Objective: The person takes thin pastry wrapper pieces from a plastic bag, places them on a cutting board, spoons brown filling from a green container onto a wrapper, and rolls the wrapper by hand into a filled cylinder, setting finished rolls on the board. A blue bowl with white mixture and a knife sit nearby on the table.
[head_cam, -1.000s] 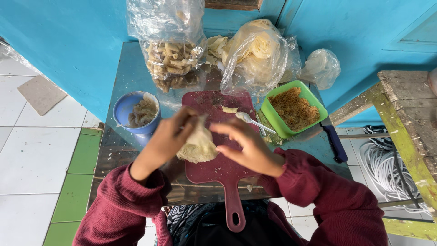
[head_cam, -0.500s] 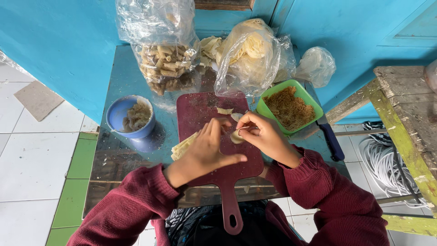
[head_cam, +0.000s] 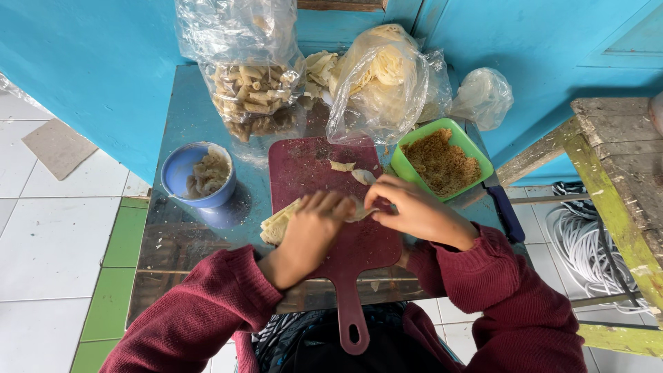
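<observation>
Over a dark-red plastic cutting board (head_cam: 311, 166), the left hand (head_cam: 314, 231) presses a stack of pale thin wrapper sheets (head_cam: 276, 224) lying at the board's left edge — the right hand (head_cam: 407, 211) pinches a small metal spoon (head_cam: 362, 213), a green square bowl of brown filling (head_cam: 442, 160) just beside it.

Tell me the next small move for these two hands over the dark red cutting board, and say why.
Probably finish rolling the thin pale wrapper shut. Both the left hand and the right hand pinch it over the dark red plastic cutting board. A stack of pale wrappers lies under the left hand, and the square green bowl of brown crumbly filling sits beside the right.
</observation>
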